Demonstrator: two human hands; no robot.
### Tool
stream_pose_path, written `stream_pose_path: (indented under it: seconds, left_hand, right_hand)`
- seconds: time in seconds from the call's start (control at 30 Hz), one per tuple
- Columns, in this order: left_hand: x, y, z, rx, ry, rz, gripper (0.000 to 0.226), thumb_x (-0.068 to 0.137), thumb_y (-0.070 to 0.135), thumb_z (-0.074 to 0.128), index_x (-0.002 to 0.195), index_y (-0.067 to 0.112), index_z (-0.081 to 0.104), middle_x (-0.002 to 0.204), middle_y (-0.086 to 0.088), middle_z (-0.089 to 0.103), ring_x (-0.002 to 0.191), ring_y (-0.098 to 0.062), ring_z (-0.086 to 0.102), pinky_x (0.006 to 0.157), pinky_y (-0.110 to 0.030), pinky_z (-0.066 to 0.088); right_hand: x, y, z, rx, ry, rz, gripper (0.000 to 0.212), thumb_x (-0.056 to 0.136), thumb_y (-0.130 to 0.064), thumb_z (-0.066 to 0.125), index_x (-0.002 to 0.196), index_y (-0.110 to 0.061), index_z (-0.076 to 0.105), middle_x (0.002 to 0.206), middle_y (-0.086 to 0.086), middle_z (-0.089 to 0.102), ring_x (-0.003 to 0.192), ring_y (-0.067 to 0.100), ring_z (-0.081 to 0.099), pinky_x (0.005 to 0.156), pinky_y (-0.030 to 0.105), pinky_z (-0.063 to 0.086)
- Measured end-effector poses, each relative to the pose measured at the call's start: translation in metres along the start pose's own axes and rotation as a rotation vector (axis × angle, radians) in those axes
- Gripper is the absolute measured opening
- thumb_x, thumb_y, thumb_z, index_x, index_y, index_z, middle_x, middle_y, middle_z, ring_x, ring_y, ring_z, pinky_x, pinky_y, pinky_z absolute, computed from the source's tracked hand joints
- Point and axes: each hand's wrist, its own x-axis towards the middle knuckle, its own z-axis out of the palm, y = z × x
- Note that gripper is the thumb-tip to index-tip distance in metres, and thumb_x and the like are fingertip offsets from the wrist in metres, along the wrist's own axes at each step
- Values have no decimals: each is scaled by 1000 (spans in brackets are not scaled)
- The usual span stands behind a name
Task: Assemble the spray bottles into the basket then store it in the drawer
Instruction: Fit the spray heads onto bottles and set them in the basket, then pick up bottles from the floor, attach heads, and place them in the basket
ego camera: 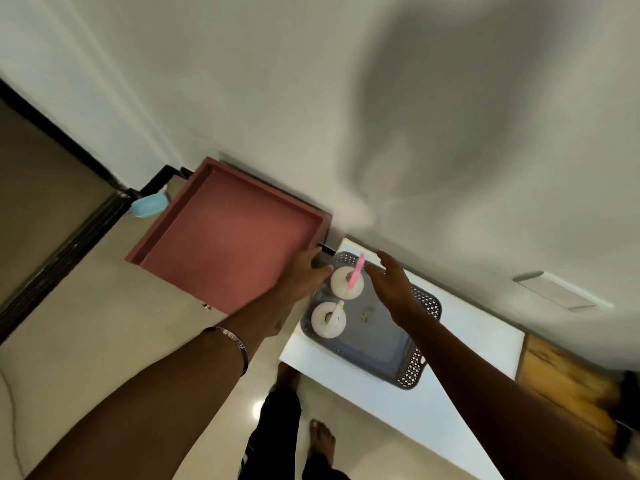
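Both hands were up at the far end of the basket: the left hand (pixel 304 271) had its fingers reaching forward, fairly straight, at the near corner of the open drawer (pixel 225 233), and whether it touched the drawer's edge or the basket rim could not be told through the blur; the right hand (pixel 391 282) hovered spread and relaxed over the basket's far rim, gripping nothing. Between them, at about twelve o'clock in the basket (pixel 391 348), stood the pink-nozzled spray bottle (pixel 347 282), and just behind it toward six o'clock the white-nozzled spray bottle (pixel 328 319), both upright and seen from above. So the loading looked done, as far as this view showed, with no other bottle in sight on the white worktop (pixel 460 344). What was left, by my reading, was the second half: the grey perforated basket sat on the worktop, not in the drawer, and the pink drawer stood pulled out and bare at ten o'clock from the hands, ready to take it. A bangle (pixel 235 344) on the left wrist carried lettering, too blurred to read. A small mark on the basket floor was likewise unreadable, and no brand showed on either bottle.
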Motion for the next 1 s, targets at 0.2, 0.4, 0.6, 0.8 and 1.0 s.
stream_pose_path:
  seconds: [0.2, 0.4, 0.6, 0.8, 1.0]
  left_hand:
    - [-85, -34, -18, 60, 147, 6, 55, 91, 32, 64, 141, 11, 49, 138, -3, 56, 129, -25, 52, 99, -31, 43]
    - [-163, -73, -26, 92, 239, -65, 54, 89, 37, 65, 131, 7, 53, 133, -12, 57, 118, -26, 55, 91, -33, 46]
    - [-252, -136, -45, 110, 327, -188, 69, 88, 47, 62, 147, 20, 39, 151, -8, 41, 136, -29, 43, 111, -46, 38]
    - [-352, -212, -50, 84, 398, -339, 75, 89, 55, 57, 151, 23, 30, 158, -6, 31, 143, -25, 35, 116, -46, 30]
    - [-468, -289, -48, -13, 494, -458, 77, 90, 56, 56, 153, 23, 27, 159, -6, 28, 145, -25, 31, 117, -47, 27]
  right_hand:
    - [-63, -9, 2, -196, -47, -236, 58, 92, -33, 66, 145, -18, 48, 146, 4, 54, 133, 26, 50, 101, 32, 40]
    - [-115, -9, 23, -470, -163, -389, 64, 91, -32, 67, 148, -13, 44, 148, 12, 50, 137, 28, 46, 113, 38, 36]
    - [-176, 0, 80, -752, -315, -600, 76, 91, -42, 66, 153, -11, 35, 156, 12, 41, 144, 29, 37, 112, 47, 39]
    - [-248, 20, 149, -936, -434, -700, 82, 88, -45, 67, 153, -9, 31, 153, 14, 41, 143, 33, 34, 110, 54, 38]
    - [-332, 47, 222, -1040, -562, -766, 87, 87, -50, 67, 155, -15, 26, 157, 14, 35, 144, 37, 33, 112, 55, 37]
